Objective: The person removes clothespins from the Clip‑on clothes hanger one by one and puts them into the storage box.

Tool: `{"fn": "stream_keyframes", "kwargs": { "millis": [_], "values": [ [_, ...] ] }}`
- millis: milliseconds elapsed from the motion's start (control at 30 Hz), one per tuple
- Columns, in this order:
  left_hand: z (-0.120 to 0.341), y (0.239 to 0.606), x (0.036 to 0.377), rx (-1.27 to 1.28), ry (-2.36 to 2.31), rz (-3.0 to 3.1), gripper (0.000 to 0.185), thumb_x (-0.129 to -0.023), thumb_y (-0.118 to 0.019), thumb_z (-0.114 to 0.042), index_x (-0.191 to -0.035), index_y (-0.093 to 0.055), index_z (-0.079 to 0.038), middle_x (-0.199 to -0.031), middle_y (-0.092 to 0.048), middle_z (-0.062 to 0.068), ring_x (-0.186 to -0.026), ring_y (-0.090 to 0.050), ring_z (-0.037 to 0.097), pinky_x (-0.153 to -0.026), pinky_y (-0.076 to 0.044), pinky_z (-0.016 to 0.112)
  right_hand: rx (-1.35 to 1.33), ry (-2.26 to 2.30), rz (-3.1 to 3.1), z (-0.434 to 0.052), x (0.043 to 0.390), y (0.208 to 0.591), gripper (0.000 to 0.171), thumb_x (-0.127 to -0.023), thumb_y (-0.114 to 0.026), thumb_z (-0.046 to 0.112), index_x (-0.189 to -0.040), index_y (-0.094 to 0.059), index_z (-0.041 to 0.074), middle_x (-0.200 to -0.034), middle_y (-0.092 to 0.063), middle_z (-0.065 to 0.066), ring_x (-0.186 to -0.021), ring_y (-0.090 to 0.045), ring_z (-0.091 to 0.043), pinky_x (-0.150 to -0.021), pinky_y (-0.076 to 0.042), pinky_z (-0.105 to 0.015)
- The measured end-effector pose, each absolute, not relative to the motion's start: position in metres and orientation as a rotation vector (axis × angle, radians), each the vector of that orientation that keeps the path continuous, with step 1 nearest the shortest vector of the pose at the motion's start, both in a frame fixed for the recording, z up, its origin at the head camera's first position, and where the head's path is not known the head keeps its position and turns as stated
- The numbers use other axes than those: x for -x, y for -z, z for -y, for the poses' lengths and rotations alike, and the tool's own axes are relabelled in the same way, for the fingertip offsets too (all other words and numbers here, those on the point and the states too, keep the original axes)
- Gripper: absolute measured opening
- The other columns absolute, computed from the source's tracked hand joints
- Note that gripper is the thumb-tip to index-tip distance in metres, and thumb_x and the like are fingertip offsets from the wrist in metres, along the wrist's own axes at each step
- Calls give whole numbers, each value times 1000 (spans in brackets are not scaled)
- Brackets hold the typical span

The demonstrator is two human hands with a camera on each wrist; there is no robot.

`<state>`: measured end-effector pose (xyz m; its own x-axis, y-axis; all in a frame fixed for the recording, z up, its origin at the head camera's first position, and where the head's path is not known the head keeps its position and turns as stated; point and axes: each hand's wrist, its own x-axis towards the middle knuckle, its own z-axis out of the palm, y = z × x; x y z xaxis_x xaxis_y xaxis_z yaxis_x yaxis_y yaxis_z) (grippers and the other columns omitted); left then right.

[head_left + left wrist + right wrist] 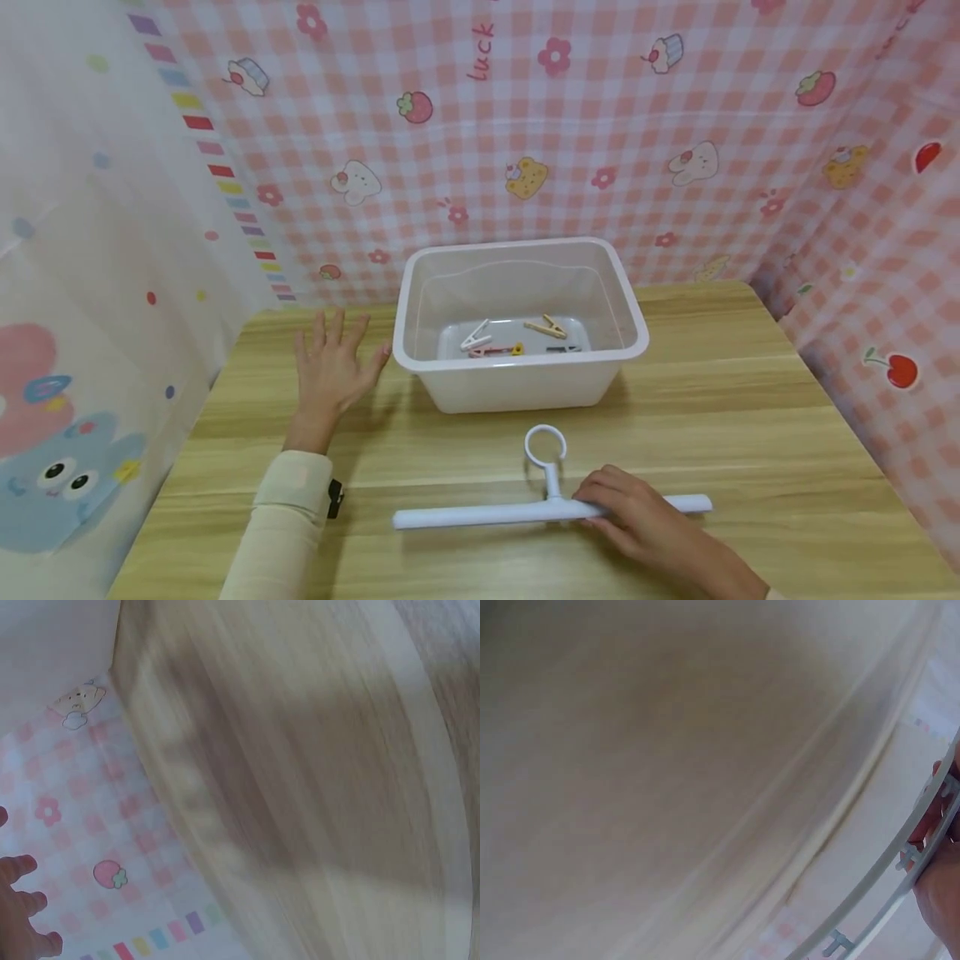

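Note:
A white hanger bar (487,513) with a ring (544,444) on top lies flat on the wooden table (735,417), near the front. My right hand (626,510) grips the bar just right of the ring's stem; in the right wrist view its fingers (934,825) curl round the hanger (877,881). My left hand (332,367) hovers open with fingers spread, just left of a translucent white bin (517,379), holding nothing. Its fingertips (22,900) show at the edge of the blurred left wrist view. Several clothespins (517,337) lie in the bin.
Pink checked cloth walls (570,142) close off the back and right of the table; a pale patterned curtain (82,333) hangs on the left. The bin stands at the table's back centre, the hanger in front of it.

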<state>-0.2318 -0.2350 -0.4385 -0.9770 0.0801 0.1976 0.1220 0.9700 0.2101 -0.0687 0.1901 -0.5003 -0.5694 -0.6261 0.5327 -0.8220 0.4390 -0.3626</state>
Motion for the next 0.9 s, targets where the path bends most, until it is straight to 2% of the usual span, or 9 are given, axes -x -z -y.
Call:
{"fn": "stream_keyframes", "kwargs": {
  "millis": [367,600,900],
  "values": [
    [230,444,235,153,335,2952,71,-100,-42,-60,-158,-38,-18,-167,-23,23,-156,-11,51,-122,-7,74,-1237,-806,2449,-188,67,507,24,-85,-78,10,-106,-70,19,-103,-64,13,-94,-57,-2,-85,-44,-13],
    [232,445,235,138,326,2947,75,-100,-36,-65,-157,-38,-17,-167,-24,24,-155,-13,51,-121,-9,74,-1234,-799,2488,-188,66,512,20,-87,-77,13,-103,-69,22,-101,-60,15,-93,-56,0,-82,-45,-15],
    [233,448,235,134,335,2963,77,-100,-33,-67,-159,-35,-19,-167,-22,24,-156,-10,50,-123,-4,72,-1241,-749,2488,-186,67,518,19,-86,-78,14,-100,-68,21,-99,-60,14,-92,-55,-2,-81,-46,-17]
  ]
}}
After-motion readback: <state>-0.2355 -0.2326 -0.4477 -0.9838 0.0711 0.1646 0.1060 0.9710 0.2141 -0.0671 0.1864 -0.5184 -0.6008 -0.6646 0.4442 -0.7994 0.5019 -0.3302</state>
